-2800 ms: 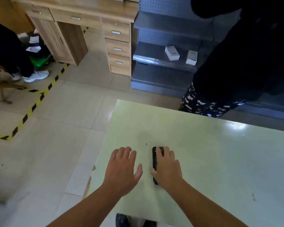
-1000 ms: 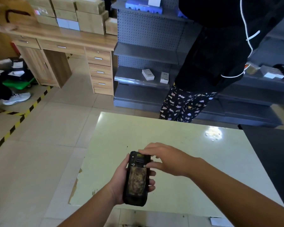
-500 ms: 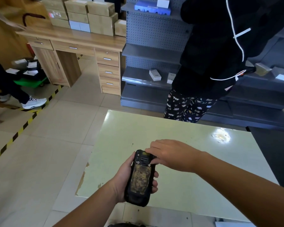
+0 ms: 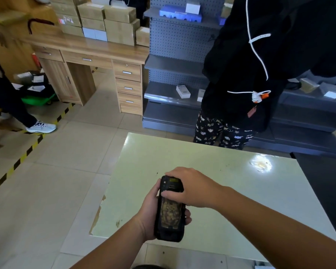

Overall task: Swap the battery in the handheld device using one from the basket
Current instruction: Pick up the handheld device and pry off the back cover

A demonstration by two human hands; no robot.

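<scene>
— While the left hand (image 4: pixel 150 214) was wrapped round it, where was the handheld device (image 4: pixel 170 208)?

— Up off the table (image 4: pixel 231 191), above its near-left part, back side facing the cam. Black body, worn mottled panel in the middle, small yellowish label near the top end. Left-hand fingers curled round the right edge, thumb side on the left edge, so a firm grip.

— And the right hand (image 4: pixel 192 186)?

— Came in from the right, draped over the top end of the device. Fingers bent down over the far tip, thumb (image 4: pixel 171 194) pressed across the back just above the mottled panel. Closed on it, pinching the upper part.

— Basket w/ batteries?

— Couldn't see one in view.

— Anything else nearby?

— Person in black top (image 4: pixel 260 65) & patterned trousers stood at the table's far edge; wooden desk (image 4: pixel 89 49) w/ cardboard boxes (image 4: pixel 113 22) far left, grey shelving (image 4: pixel 175 65) behind.
</scene>
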